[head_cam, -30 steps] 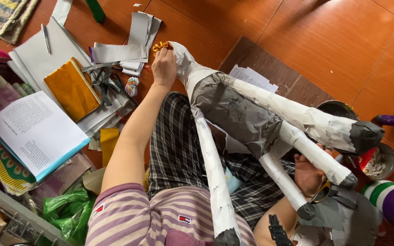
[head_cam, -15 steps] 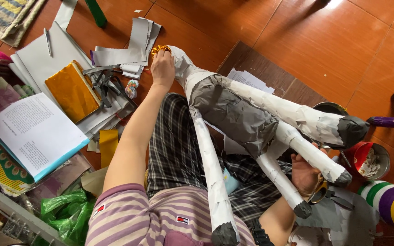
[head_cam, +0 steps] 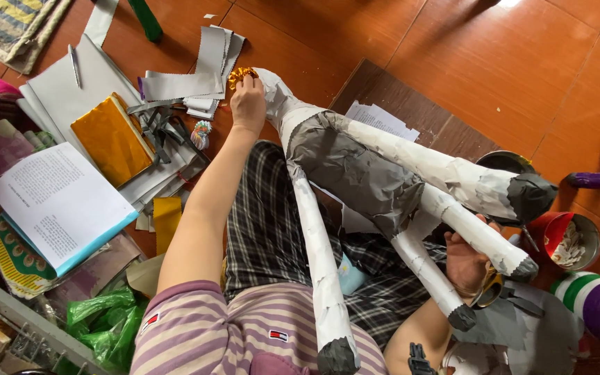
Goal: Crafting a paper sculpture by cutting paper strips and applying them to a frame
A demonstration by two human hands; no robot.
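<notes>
A paper-covered animal figure (head_cam: pixel 355 167), grey in the body with long white legs and dark grey feet, lies upside down across my lap. My left hand (head_cam: pixel 248 104) reaches far forward and pinches a crumpled piece of gold foil (head_cam: pixel 241 73) against the figure's white end. Low on the right, my right hand (head_cam: pixel 467 260) grips one white leg near its foot and also holds a small brass-coloured object, hard to identify.
Grey paper strips (head_cam: pixel 196 76), a gold foil sheet (head_cam: pixel 109 139), white sheets with a pen (head_cam: pixel 74 66), and an open printed booklet (head_cam: pixel 53 201) lie at left. A green plastic bag (head_cam: pixel 102 323) sits lower left. A red tin (head_cam: pixel 567 239) and a striped tube (head_cam: pixel 598 302) stand right.
My left hand stays at the figure's far end, working the gold foil a little. The right hand has hardly moved; the view has shifted slightly.
</notes>
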